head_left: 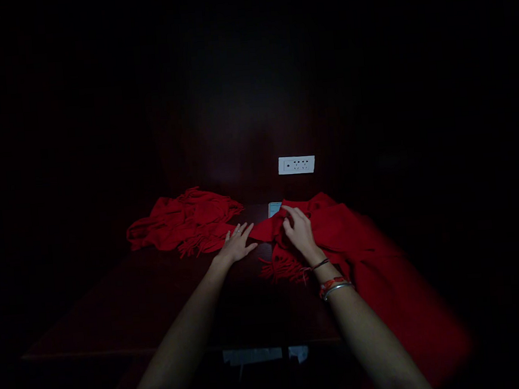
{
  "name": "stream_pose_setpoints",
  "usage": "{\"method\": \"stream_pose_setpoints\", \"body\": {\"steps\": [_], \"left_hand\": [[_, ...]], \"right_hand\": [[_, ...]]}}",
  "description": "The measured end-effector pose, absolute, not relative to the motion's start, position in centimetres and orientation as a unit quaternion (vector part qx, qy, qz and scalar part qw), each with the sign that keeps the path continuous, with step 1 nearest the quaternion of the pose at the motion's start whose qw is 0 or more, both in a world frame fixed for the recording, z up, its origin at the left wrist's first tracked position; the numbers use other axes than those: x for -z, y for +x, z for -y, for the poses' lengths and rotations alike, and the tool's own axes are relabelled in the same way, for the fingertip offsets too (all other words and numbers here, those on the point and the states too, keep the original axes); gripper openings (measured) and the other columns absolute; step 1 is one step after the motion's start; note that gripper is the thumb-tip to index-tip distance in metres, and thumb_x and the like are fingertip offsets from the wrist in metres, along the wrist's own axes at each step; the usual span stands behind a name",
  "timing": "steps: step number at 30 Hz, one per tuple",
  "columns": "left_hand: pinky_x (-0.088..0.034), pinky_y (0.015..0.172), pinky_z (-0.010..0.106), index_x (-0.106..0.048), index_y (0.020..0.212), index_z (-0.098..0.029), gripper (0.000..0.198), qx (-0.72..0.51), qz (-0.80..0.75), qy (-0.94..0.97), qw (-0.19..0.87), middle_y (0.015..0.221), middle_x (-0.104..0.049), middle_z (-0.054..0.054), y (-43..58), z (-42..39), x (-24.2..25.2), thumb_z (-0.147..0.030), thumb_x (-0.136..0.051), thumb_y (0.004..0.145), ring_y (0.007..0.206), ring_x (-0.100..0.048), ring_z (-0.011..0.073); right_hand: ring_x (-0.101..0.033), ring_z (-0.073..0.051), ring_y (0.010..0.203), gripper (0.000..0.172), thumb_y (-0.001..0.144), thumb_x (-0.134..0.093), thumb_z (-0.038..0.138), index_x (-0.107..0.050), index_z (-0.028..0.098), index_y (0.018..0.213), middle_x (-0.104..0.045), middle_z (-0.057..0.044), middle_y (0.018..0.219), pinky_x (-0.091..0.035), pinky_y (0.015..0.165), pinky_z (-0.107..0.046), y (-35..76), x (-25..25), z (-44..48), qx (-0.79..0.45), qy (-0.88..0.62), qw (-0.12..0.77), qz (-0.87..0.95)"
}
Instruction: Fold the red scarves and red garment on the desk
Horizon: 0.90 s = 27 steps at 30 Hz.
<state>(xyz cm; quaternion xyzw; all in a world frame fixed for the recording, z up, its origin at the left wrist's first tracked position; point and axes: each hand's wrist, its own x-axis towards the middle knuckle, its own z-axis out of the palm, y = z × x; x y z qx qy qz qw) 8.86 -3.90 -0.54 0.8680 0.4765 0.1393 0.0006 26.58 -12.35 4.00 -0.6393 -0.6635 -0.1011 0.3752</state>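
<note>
In a dark setting, a person's two bare hands work on a red fringed cloth (262,231) spread over a dark desk (124,307). The left hand (238,245), wearing a ring (238,231), lies palm down with its fingers spread open, touching a narrow stretch of the cloth. A bunched part of the cloth lies to the left of those fingers, its tassels fanning out. The right hand (300,232) bends over the cloth, index finger pointing forward and thumb apart; whether these fingers pinch the fabric cannot be told. Just beyond the right fingertips, a flat pale-blue object (274,209) shows partly from under the cloth. To the right of the right fingers, the cloth widens and runs toward the viewer, past a wrist with bracelets (337,288). Beyond the fingers, a white socket panel (296,165) is on the wall.
</note>
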Motion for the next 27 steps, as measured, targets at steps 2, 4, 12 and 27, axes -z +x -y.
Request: {"method": "stream_pose_setpoints", "body": {"steps": [2,4,12,27], "left_hand": [[-0.024,0.093,0.037,-0.031,0.124,-0.028,0.048,-0.115,-0.488,0.865,-0.003,0.125,-0.039,0.003,8.9,3.9,0.6,-0.038,-0.041,0.077,0.114,-0.033,0.0199],[-0.032,0.088,0.033,-0.042,0.116,-0.027,0.039,-0.124,-0.512,0.849,-0.029,0.113,-0.05,0.004,8.6,3.7,0.2,-0.027,-0.041,0.077,0.104,-0.045,0.0192],[-0.042,0.071,0.032,-0.042,0.116,-0.021,0.043,-0.197,-0.64,0.738,-0.081,0.094,-0.056,0.011,6.5,3.9,-2.1,-0.01,-0.034,0.076,0.083,-0.056,0.0224],[-0.042,0.067,0.024,-0.049,0.096,-0.019,0.025,-0.386,-0.272,0.873,0.123,0.078,-0.054,0.0,12.9,8.4,-1.3,-0.027,-0.05,0.073,0.072,-0.052,0.0129]], "right_hand": [[-0.036,-0.019,0.105,0.048,0.078,-0.03,0.023,-0.029,0.014,0.125,-0.038,-0.01,0.119,-0.029,0.088,-0.031,27.4,-3.9,12.3,0.149,-0.698,0.362,0.599],[-0.03,-0.025,0.11,0.053,0.076,-0.038,0.029,-0.027,0.015,0.126,-0.032,-0.012,0.124,-0.024,0.089,-0.04,28.1,-3.6,12.2,0.168,-0.745,0.304,0.569],[-0.047,-0.017,0.087,0.031,0.079,-0.031,0.013,-0.056,0.016,0.096,-0.054,-0.01,0.094,-0.034,0.078,-0.027,28.7,-3.4,11.6,0.118,-0.706,0.276,0.642],[-0.053,-0.012,0.062,0.036,0.058,-0.059,0.03,-0.056,0.011,0.089,-0.06,-0.003,0.071,-0.042,0.06,-0.025,27.9,-3.2,9.5,-0.289,-0.502,0.661,0.477]]}}
